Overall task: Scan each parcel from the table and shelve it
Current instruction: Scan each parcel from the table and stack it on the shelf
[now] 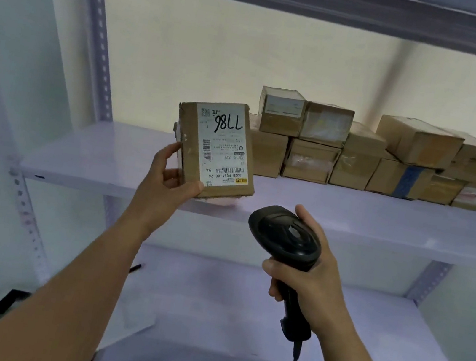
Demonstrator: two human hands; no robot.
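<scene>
My left hand (168, 180) grips a small brown cardboard parcel (215, 148) by its lower left corner, thumb on the front face. The parcel is held upright above the front of the middle shelf (93, 157), with its white label and handwritten black number facing me. My right hand (306, 272) holds a black corded barcode scanner (285, 236) by its handle, below and right of the parcel, head pointing up toward it.
Several brown parcels (359, 156) are stacked in two layers along the back of the middle shelf, from the centre to the right edge. A lower shelf (241, 305) carries a black pen (135, 268) at its left. Perforated metal uprights (98, 33) frame the rack.
</scene>
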